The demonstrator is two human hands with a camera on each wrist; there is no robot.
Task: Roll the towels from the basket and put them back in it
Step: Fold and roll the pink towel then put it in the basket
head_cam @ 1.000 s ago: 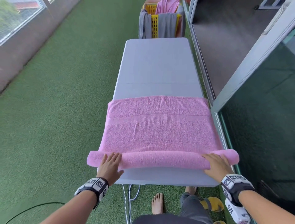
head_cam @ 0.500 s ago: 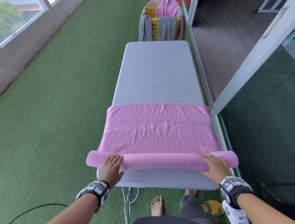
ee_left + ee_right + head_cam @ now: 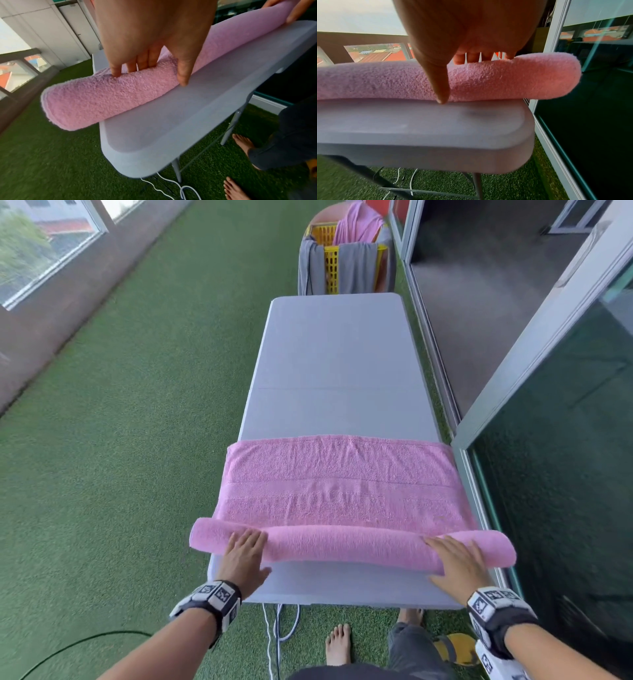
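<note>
A pink towel lies across the near end of a grey table, and its near part is wound into a long roll. My left hand lies on the roll's left end with the fingers laid over the top and the thumb against the near side. At the right end my right hand presses the same way. Both ends of the roll overhang the table's sides. The left wrist view shows the roll's end under the fingers. The right wrist view shows its right end. A yellow basket stands beyond the table's far end.
Grey towels hang over the basket's rim and a pink one sticks out of it. Green turf runs along the left, glass door panels stand close on the right. White cables and my bare feet lie below the near edge.
Both hands have pushed the roll a little farther up the table, so it is thicker and the flat stretch of towel beyond it is shorter.
</note>
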